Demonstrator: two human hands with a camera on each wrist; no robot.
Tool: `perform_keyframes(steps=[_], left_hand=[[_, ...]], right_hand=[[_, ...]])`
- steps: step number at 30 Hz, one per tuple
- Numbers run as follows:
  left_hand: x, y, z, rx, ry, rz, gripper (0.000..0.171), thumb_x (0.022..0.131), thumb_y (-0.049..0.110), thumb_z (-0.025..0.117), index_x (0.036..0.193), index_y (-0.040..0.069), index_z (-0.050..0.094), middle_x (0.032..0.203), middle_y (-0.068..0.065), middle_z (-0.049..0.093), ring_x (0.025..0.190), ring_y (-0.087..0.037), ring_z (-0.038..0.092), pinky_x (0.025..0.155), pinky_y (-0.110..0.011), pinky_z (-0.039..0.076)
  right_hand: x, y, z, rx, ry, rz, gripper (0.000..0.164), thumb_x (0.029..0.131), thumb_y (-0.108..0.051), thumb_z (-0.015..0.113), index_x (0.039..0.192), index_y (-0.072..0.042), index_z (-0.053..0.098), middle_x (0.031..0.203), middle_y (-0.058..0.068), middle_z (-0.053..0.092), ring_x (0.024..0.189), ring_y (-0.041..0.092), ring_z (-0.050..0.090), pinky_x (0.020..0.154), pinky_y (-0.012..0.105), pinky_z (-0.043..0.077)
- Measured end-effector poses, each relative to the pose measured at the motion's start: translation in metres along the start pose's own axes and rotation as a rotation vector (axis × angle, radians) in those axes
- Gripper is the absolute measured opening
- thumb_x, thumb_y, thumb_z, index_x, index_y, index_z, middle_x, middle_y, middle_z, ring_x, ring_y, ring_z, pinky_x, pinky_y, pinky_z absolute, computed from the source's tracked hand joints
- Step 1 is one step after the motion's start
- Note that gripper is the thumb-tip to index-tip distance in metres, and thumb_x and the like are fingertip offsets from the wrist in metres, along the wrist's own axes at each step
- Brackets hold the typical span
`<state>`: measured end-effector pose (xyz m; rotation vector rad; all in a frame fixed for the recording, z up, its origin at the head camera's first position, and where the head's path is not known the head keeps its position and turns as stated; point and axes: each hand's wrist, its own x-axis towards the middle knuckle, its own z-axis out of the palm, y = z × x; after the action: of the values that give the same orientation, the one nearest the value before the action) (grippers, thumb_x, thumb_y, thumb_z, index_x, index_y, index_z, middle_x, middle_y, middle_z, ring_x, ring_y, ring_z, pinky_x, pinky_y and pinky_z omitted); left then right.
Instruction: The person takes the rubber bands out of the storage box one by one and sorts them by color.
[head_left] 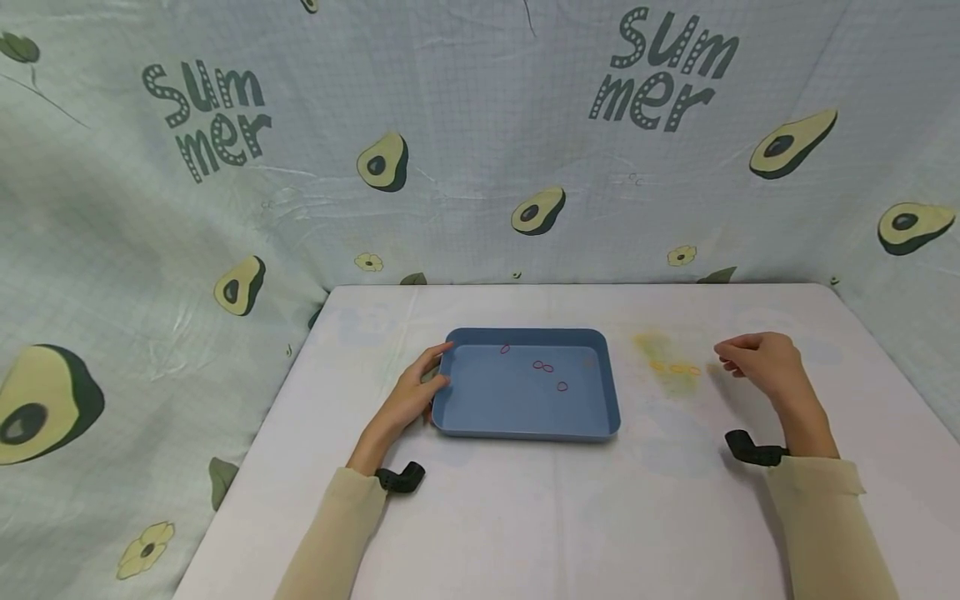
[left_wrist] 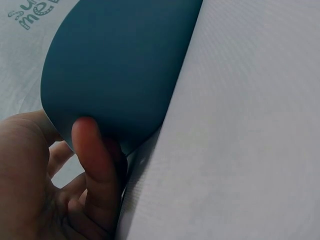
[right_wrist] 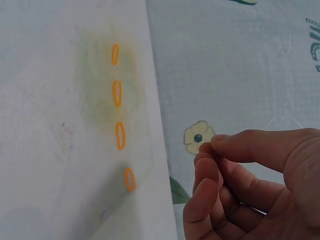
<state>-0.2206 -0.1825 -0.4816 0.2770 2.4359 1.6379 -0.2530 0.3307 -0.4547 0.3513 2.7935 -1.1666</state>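
My left hand [head_left: 407, 393] grips the left end of a blue tray [head_left: 525, 412] on the table. In the left wrist view the thumb [left_wrist: 86, 135] lies against the tray's blue surface [left_wrist: 117, 65], while other fingers are partly hidden behind the edge. Several small red rings [head_left: 562, 386] lie scattered in the tray. Right of it, several small orange rings [right_wrist: 117, 93] form a row on the white cloth. Beside that row my right hand [head_left: 767, 360] is held above the table. Its thumb and index fingertips [right_wrist: 220, 139] meet, the other fingers curl, and nothing shows between them.
A white cloth [head_left: 480, 517] covers the table, with a yellow-green stain [head_left: 660, 346] around the orange rings. Behind and at the sides hangs a pale curtain [head_left: 465, 100] printed with avocados and lettering. Each wrist carries a black camera mount [head_left: 753, 450].
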Motion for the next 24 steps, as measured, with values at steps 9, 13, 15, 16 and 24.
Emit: perform_keyframes(steps=[9,13,15,16,24], left_hand=[[-0.001,-0.002,-0.002,0.01,0.0,0.014,0.056,0.098,0.015,0.05,0.151,0.023,0.033,0.157,-0.015,0.029,0.143,-0.031,0.031,0.096,-0.044,0.042],[-0.002,-0.003,-0.002,0.002,-0.007,0.022,0.056,0.098,0.015,0.05,0.151,0.022,0.033,0.157,-0.015,0.028,0.142,-0.031,0.033,0.094,-0.043,0.043],[-0.002,-0.003,-0.002,-0.011,-0.009,0.024,0.056,0.098,0.015,0.05,0.151,0.022,0.033,0.157,-0.015,0.028,0.143,-0.031,0.031,0.098,-0.047,0.041],[-0.002,-0.003,-0.002,-0.011,-0.008,0.021,0.056,0.098,0.015,0.05,0.151,0.022,0.033,0.157,-0.014,0.028,0.144,-0.03,0.029,0.104,-0.047,0.036],[-0.001,-0.002,-0.002,0.019,-0.006,0.004,0.056,0.099,0.016,0.05,0.151,0.025,0.032,0.157,-0.013,0.028,0.138,-0.033,0.038,0.086,-0.037,0.048]], right_hand=[[-0.008,-0.013,0.004,-0.032,0.021,-0.078,0.05,0.095,-0.041,0.055,0.116,0.005,0.064,0.103,0.02,0.069,0.081,0.021,0.065,0.072,0.036,0.052],[-0.013,-0.019,0.005,-0.049,0.015,-0.129,0.051,0.095,-0.043,0.055,0.114,0.003,0.066,0.1,0.019,0.07,0.079,0.02,0.064,0.068,0.031,0.051],[-0.014,-0.022,0.005,-0.057,0.012,-0.145,0.05,0.095,-0.042,0.055,0.114,0.003,0.066,0.099,0.019,0.07,0.079,0.02,0.064,0.067,0.03,0.05],[-0.015,-0.024,0.006,-0.062,0.011,-0.148,0.05,0.095,-0.042,0.055,0.114,0.002,0.066,0.099,0.019,0.07,0.08,0.021,0.065,0.067,0.03,0.05],[-0.02,-0.031,0.006,-0.062,-0.027,-0.186,0.048,0.096,-0.039,0.055,0.116,0.002,0.065,0.104,0.023,0.069,0.083,0.026,0.066,0.071,0.039,0.053]])
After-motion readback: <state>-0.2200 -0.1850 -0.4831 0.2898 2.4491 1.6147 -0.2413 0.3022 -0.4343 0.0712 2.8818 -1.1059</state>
